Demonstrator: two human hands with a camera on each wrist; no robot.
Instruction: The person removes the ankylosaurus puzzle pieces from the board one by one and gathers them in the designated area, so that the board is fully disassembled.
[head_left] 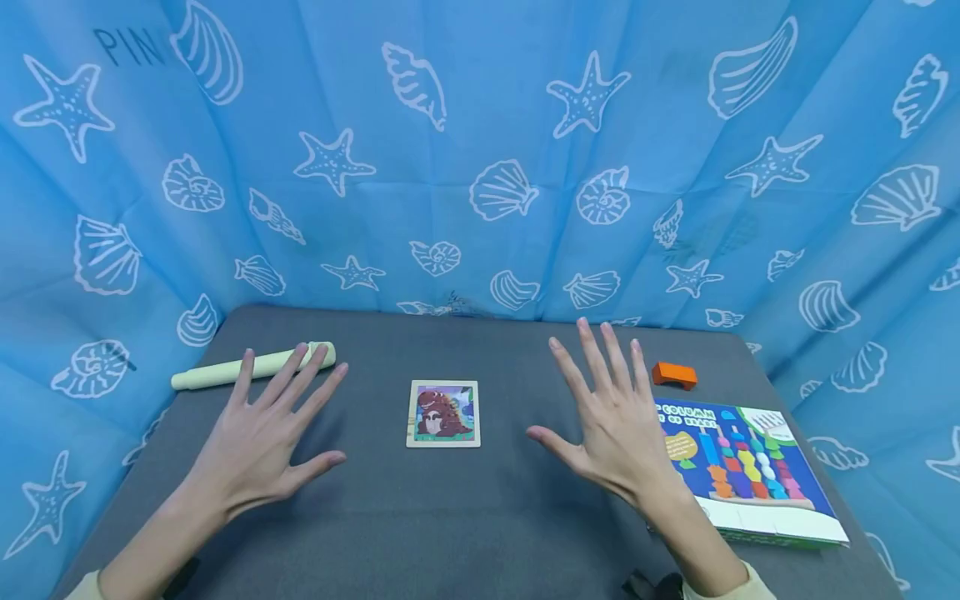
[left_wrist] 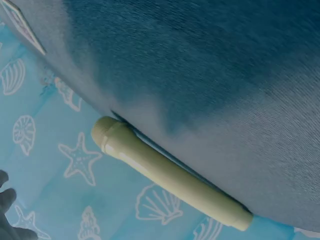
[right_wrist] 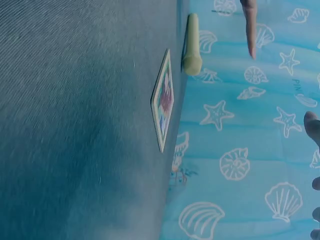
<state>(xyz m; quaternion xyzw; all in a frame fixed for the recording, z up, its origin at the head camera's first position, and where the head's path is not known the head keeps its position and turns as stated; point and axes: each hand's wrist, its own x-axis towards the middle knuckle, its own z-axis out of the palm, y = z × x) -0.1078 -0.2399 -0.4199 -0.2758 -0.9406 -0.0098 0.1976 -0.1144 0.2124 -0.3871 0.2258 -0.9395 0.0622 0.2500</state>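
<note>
Both hands are spread above the grey table, holding nothing. My left hand (head_left: 258,437) has its fingertips overlapping a pale green rod (head_left: 217,373) with a thicker capped end; whether they touch is not plain in the head view, but in the left wrist view the rod (left_wrist: 170,172) lies apart from the fingers (left_wrist: 7,200). Between the hands lies a small square dinosaur picture board (head_left: 444,414) with a light wooden rim. My right hand (head_left: 618,425) is nearest a printed box (head_left: 750,475), covering part of its left side. Past its fingers sits an orange arch block (head_left: 675,375).
The grey tabletop (head_left: 450,517) ends at a blue curtain (head_left: 465,125) printed with white shells and starfish, which hangs behind and along both sides. The box stands near the table's right edge, and the rod's thin end reaches the left edge.
</note>
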